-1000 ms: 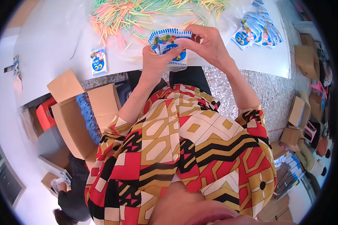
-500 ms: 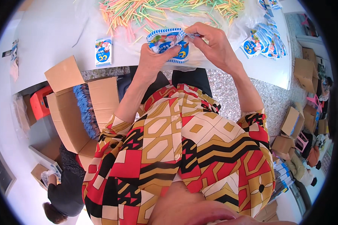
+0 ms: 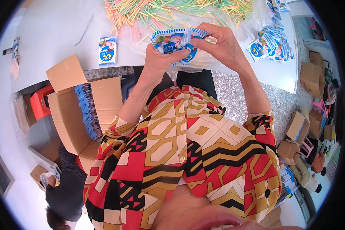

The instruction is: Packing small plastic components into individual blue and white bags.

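Over the table's near edge I hold a small blue-and-white printed packet by both sides. My left hand is closed on its left part, thumb lying across the front. My right hand pinches the right part between thumb and fingers. The packet's surface is creased in the middle, where the two halves bend; whether it is one packet or two overlapping ones I cannot tell. Flat on the table to the left lies a similar packet. Beyond my hands spreads a heap of thin pink, yellow and green sticks on clear plastic.
A fanned stack of the same packets lies on the white table at the right. Below the table's left edge stands an opened cardboard box with rows of blue packets inside. More cartons and people are at the far right; another person is lower left.
My right hand has shifted its pinch down onto the packet's front. The packet's right top edge, crumpled in my fingers before, now stands spread out. My left hand keeps its hold.
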A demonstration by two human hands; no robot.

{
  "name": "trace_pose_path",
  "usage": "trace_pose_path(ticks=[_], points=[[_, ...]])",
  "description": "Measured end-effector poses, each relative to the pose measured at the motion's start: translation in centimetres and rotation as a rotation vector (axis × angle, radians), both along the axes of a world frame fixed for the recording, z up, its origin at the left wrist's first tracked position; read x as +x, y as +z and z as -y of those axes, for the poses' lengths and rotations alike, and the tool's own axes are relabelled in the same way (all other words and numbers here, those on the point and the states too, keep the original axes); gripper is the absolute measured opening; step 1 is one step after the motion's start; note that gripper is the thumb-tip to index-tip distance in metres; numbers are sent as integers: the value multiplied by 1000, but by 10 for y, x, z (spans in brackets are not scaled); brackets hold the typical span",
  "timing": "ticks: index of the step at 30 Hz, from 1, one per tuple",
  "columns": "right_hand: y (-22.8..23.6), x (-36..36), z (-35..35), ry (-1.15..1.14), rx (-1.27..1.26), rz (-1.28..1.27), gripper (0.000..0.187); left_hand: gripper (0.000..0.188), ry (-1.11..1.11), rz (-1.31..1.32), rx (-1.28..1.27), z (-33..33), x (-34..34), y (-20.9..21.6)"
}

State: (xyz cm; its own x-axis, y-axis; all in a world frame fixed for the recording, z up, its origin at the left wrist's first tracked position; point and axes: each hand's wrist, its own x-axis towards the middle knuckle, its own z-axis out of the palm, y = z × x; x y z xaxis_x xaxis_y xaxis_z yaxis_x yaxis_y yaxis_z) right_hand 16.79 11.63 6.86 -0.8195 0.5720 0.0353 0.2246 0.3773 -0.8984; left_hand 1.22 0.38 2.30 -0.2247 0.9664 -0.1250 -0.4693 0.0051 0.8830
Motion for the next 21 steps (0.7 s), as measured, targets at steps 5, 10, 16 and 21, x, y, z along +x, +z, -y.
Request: trace_pose_path(ticks=[5,10,16,21], points=[[2,2,0,-17,74,16,13,32,15,-35,-40,3,2,8],[5,1,0,28,67,9,17,30,17,-21,-28,1,0,1],[27,0,14,-165,440,-233,27,29,69,17,14,-1,0,-2],[17,3,13,-101,808,-169,30,28,37,-34,2,-2,3,1]])
